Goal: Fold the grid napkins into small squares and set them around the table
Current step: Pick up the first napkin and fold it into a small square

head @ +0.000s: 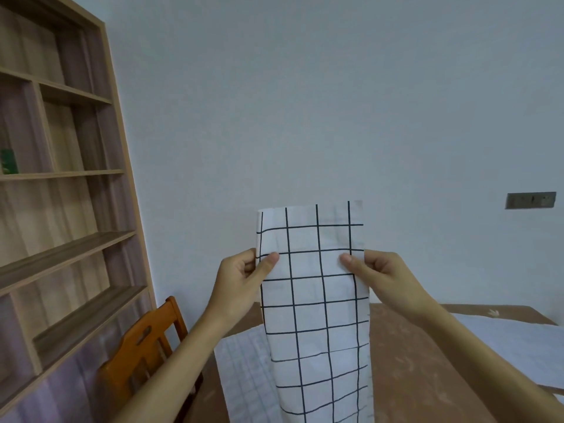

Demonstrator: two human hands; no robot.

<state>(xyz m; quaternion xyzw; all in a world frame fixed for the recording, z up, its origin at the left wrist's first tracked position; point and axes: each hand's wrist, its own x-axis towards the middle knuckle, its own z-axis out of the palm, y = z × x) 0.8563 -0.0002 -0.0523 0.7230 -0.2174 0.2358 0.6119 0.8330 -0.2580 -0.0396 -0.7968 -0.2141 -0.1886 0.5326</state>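
A white napkin with a black grid (317, 300) is held upright in the air above the brown table (406, 355), folded into a long narrow strip. My left hand (244, 276) pinches its left edge with the thumb in front. My right hand (378, 276) pinches the right edge at the same height. The strip's top stands free above my hands and its lower end hangs out of the frame. Another grid napkin (244, 377) lies flat on the table behind the strip, at the left. A white cloth (503, 346) lies on the table at the right.
An orange wooden chair (146, 349) stands at the table's left side. A tall wooden shelf unit (61, 209) fills the left wall. A grey wall with a socket plate (530, 200) is straight ahead.
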